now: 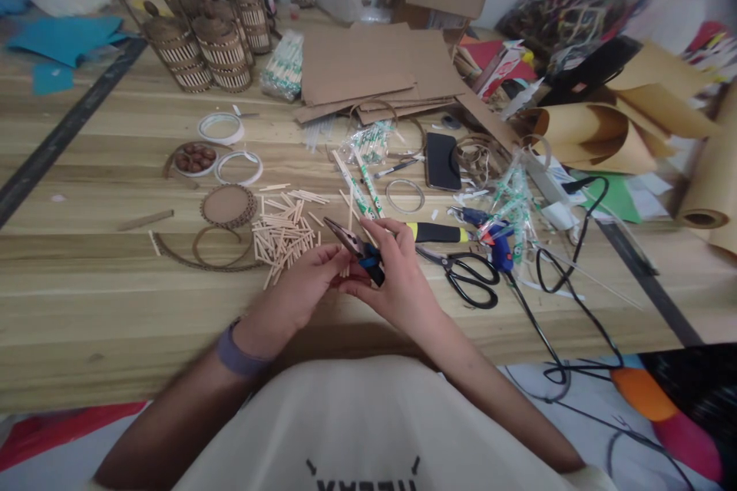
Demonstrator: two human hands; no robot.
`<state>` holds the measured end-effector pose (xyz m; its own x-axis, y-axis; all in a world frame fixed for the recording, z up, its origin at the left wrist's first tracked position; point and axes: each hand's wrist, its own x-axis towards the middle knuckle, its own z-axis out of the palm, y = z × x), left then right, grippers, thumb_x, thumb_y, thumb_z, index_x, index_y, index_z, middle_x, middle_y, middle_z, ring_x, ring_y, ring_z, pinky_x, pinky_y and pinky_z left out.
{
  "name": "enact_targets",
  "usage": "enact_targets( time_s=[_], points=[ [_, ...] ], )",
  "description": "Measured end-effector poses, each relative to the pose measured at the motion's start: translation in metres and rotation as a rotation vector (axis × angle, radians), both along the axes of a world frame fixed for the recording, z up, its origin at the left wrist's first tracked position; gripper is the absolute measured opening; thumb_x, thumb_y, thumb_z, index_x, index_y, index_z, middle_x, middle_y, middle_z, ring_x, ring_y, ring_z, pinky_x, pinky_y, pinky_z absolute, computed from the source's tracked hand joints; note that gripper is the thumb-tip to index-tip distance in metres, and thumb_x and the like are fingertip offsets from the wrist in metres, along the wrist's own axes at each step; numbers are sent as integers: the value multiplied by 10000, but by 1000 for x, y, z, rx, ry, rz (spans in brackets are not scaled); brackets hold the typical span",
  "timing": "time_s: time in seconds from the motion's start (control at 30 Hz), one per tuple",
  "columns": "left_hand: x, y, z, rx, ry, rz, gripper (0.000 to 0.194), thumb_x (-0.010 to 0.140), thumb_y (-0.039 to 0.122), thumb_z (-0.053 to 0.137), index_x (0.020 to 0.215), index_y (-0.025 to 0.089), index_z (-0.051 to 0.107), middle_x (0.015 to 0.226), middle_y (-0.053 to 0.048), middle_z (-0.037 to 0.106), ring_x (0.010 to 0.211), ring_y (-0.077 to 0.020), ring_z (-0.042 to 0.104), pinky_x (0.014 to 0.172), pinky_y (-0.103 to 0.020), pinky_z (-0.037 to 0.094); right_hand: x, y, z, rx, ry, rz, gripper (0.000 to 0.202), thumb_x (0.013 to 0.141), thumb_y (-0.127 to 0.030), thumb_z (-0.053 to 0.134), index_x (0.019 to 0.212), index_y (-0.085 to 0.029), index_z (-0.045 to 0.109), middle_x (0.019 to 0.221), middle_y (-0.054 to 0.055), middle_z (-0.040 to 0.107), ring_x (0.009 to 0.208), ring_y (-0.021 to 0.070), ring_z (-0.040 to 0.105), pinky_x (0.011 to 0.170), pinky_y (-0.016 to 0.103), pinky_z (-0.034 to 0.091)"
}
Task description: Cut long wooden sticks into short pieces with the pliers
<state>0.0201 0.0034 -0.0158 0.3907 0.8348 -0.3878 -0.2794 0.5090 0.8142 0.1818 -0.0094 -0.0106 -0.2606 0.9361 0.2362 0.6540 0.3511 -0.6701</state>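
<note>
The worktop [86, 322] is wide, made of wood, and full of stuff. Flat card [368, 57] lies in a stack at the back. To its left stand some lamps [222, 54] made with little sticks, with tall handles on top.

Near the front, the right grip [400, 265] is curled around a tool, fingers bent in. The left grip [314, 280] meets it, almost closed, and seems to pinch a thin thing between thumb and finger. A messy pile [285, 238] of short sticks lies just beside it. Over on the other side, near the right grip, are black scissors [473, 284], not in use.

The tool is the pliers [368, 257], with their tips aimed up and left. I cannot tell how far apart their jaws are.

The smallest is the stick [351, 207]. It stands up at the pliers, between the two hands. I think this step is cutting it. The next move seems to call for a still left grip, a hard squeeze with the right, and fingertips clear of the jaws.
</note>
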Motion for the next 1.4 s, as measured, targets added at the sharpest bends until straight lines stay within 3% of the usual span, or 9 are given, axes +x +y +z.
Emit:
enact_targets(
  time_s=[0.2,0.37,0.47,0.53,0.7,0.8,1.1,1.4],
  points=[
    [6,-7,0,86,-5,11,301,804,455,730,800,156,694,766,-27,723,771,-181,665,782,-283,491,-1,1,0,12,-18,-14,794,738,-285,822,1420,-248,417,1318,152,421,1297,325,478,1074,509,470],
    [1,-12,10,146,162,-36,325,874,488,638,849,165,666,815,-40,731,801,-196,679,761,-292,497,3,0,8,-130,52,34,702,739,-339,801,1353,-247,472,1298,141,460,1306,323,454,1047,501,460],
    [-6,-13,16,152,240,-63,339,882,502,613,834,168,643,764,-38,727,763,-194,687,743,-294,503,16,-3,22,-350,113,70,404,806,-433,710,1128,-225,586,1073,82,577,1037,266,576,888,423,506],
    [-11,-13,21,127,275,-84,321,885,490,611,885,170,636,749,-38,735,748,-198,701,761,-308,513,29,-6,31,-543,145,79,278,861,-455,624,988,-209,599,924,39,593,844,204,570,776,352,488],
    [-17,-15,27,111,314,-152,285,912,447,579,978,174,628,747,-35,754,738,-209,721,780,-338,525,55,-11,35,-1012,287,142,314,830,-465,653,979,-192,611,856,7,584,761,152,526,671,274,415],
    [-18,-16,25,113,302,-212,288,923,458,568,953,178,631,737,-30,750,732,-209,723,765,-338,530,57,-12,33,-1160,356,181,308,803,-463,674,897,-181,595,812,5,578,718,139,515,635,266,390],
    [-15,-21,22,42,221,-336,313,902,471,578,905,163,629,721,-34,739,662,-173,703,710,-311,530,45,-6,40,-1218,376,185,271,750,-406,704,890,-194,610,836,13,595,760,159,516,667,291,397],
    [-10,-20,31,48,169,-366,340,858,508,628,795,174,627,702,-17,703,629,-152,660,657,-284,520,37,-3,40,-1247,404,191,246,743,-368,702,920,-212,631,850,17,610,776,168,533,679,299,418]
  ],
)
